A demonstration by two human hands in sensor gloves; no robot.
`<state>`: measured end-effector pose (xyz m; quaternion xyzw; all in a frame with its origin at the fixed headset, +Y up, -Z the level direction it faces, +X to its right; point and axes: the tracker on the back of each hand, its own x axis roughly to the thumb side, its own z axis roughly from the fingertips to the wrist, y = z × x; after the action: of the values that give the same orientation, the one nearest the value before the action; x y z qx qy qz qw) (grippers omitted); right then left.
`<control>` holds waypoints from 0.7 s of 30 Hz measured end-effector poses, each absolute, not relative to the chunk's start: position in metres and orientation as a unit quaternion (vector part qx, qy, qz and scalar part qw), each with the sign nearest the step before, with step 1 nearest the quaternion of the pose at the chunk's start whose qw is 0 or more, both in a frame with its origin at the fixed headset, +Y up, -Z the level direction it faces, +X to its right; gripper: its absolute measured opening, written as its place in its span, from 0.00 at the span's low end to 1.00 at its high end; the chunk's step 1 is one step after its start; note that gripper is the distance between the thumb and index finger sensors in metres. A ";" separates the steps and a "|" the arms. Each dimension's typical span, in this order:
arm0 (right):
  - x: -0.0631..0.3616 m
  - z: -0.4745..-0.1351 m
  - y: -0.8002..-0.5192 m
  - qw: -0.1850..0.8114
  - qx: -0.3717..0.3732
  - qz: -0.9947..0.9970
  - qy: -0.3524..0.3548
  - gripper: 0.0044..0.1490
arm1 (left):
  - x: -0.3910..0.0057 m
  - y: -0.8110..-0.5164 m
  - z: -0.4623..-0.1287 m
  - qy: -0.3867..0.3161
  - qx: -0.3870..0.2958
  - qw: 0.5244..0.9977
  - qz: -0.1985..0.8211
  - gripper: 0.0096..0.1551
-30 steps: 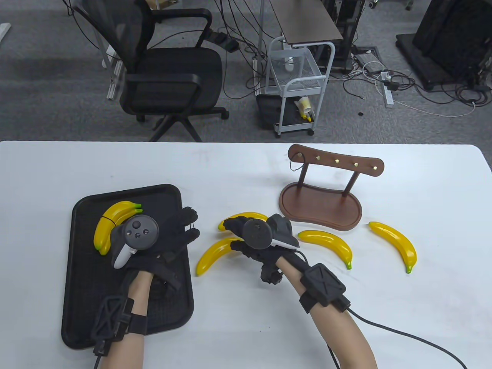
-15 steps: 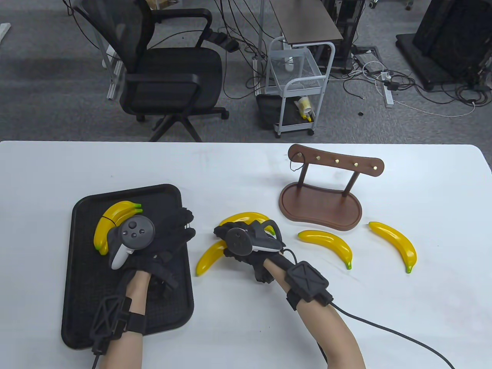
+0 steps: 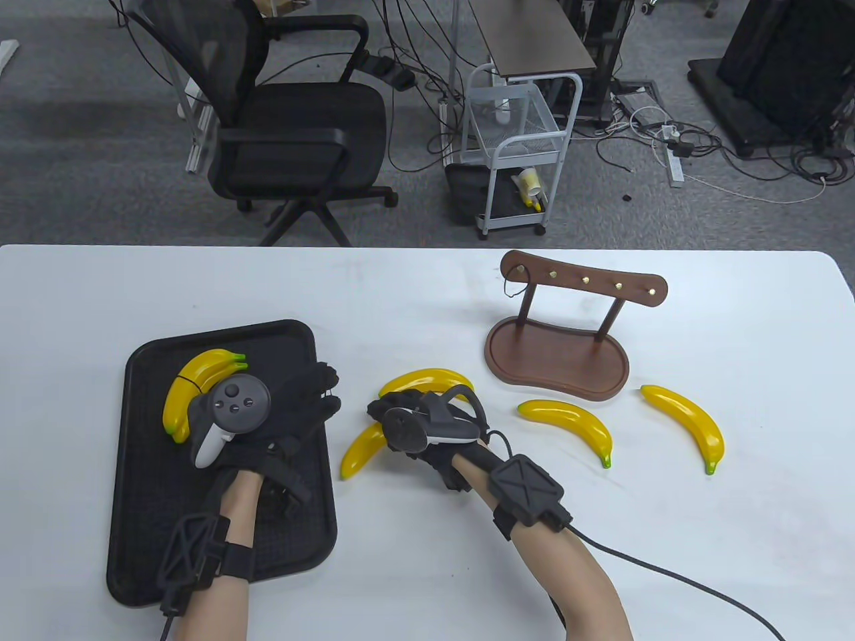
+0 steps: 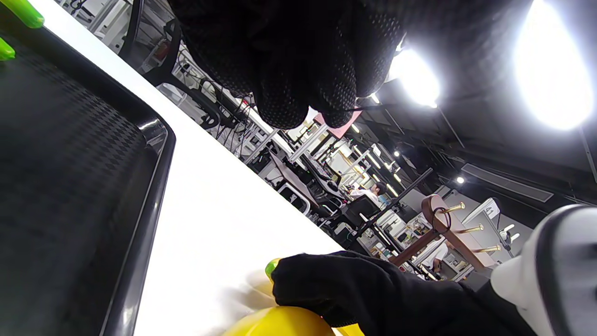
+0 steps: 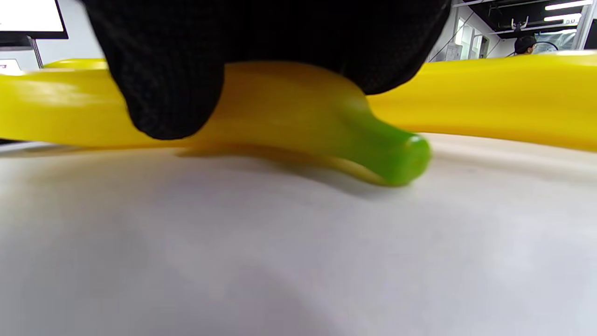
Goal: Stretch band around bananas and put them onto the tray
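Table view: banana (image 3: pixel 359 449) diagonal, stem upper-right.

Both hands wear black mesh gloves. A dark round tracker with a white handle sits behind the left hand (image 3: pixel 294 407) knuckles, likewise on the right hand (image 3: pixel 417 427). Black strapped wrist modules trail cables.

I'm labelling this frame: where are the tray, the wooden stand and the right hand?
tray (image 3: pixel 150 507), table view, bare floor near its left edge.
wooden stand (image 3: pixel 558 360), table view, its base.
right hand (image 3: pixel 427 427), table view, its back.

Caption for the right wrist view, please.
Gloved right hand fingers press on a green-tipped yellow banana lying on the white table, second banana behind.
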<state>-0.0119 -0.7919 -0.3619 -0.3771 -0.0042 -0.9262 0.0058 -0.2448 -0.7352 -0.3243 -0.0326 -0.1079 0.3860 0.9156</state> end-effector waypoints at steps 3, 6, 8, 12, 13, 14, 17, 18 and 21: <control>-0.013 -0.361 -0.793 0.014 -0.380 -0.925 -0.002 0.44 | -0.245 -0.735 -0.324 -0.107 -0.033 0.915 0.388 0.38; -0.014 -0.360 -0.795 0.018 -0.382 -0.924 -0.005 0.44 | -0.245 -0.735 -0.324 -0.107 -0.033 0.915 0.388 0.37; -0.014 -0.360 -0.795 0.017 -0.383 -0.924 -0.006 0.44 | -0.245 -0.735 -0.324 -0.107 -0.033 0.914 0.389 0.37; -0.013 -0.361 -0.796 0.008 -0.385 -0.923 -0.011 0.44 | -0.245 -0.735 -0.324 -0.106 -0.033 0.914 0.391 0.37; -0.013 -0.362 -0.796 0.007 -0.387 -0.922 -0.012 0.44 | -0.245 -0.735 -0.324 -0.106 -0.033 0.914 0.391 0.37; -0.013 -0.362 -0.796 0.006 -0.386 -0.922 -0.012 0.44 | -0.245 -0.735 -0.324 -0.105 -0.034 0.914 0.391 0.37; -0.012 -0.363 -0.796 0.003 -0.388 -0.922 -0.010 0.44 | -0.245 -0.735 -0.324 -0.105 -0.035 0.914 0.391 0.37; -0.012 -0.363 -0.797 0.002 -0.388 -0.921 -0.008 0.44 | -0.245 -0.735 -0.324 -0.105 -0.035 0.913 0.392 0.37; -0.011 -0.363 -0.797 -0.002 -0.389 -0.921 -0.006 0.43 | -0.245 -0.735 -0.324 -0.106 -0.035 0.913 0.393 0.37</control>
<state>-0.0112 -0.7968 -0.3633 -0.3895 -0.0061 -0.9210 -0.0023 -0.2454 -0.7349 -0.3237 -0.0351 -0.1057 0.3929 0.9128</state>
